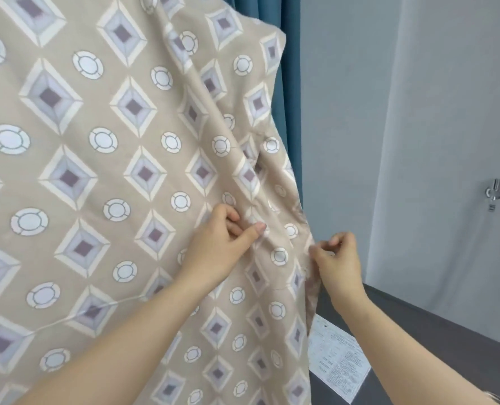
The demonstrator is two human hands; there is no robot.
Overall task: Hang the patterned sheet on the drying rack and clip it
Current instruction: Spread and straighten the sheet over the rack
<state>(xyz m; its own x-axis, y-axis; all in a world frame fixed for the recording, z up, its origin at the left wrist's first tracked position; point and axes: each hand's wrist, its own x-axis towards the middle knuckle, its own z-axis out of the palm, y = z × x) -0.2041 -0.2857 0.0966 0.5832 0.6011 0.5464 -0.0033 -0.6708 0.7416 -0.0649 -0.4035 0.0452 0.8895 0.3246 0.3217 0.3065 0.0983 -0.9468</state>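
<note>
Head view only. The patterned sheet point(111, 171) fills the frame, beige with diamonds and rings, and hangs down in front of the person from somewhere above. The drying rack is not visible, so I cannot tell what carries the sheet. Long folds run down its right part, so it likely needs spreading flat before clipping.

The left hand point(222, 244) is on the sheet's face, low and a little in from its right edge. Its grip is closed: thumb and curled fingers pinch a raised fold of cloth, probably to tug the crease out or gather slack.

The right hand point(338, 258) is at the sheet's right edge, level with the left hand and near it. This grip is also closed, with fingertips bunched on the hem and the cloth visibly pulled toward it. Both grips are clamped on the sheet and neither is apart. The two hands look set to stretch the strip of cloth between them. No clip shows in either hand or on the sheet, so clipping seems not yet done.

Behind the sheet's right edge is a teal curtain point(289, 83). Right of the sheet are a grey wall and a metal door handle point(497, 191). Below the sheet's right edge a printed paper point(339, 363) lies on a dark worktop point(418, 331).
</note>
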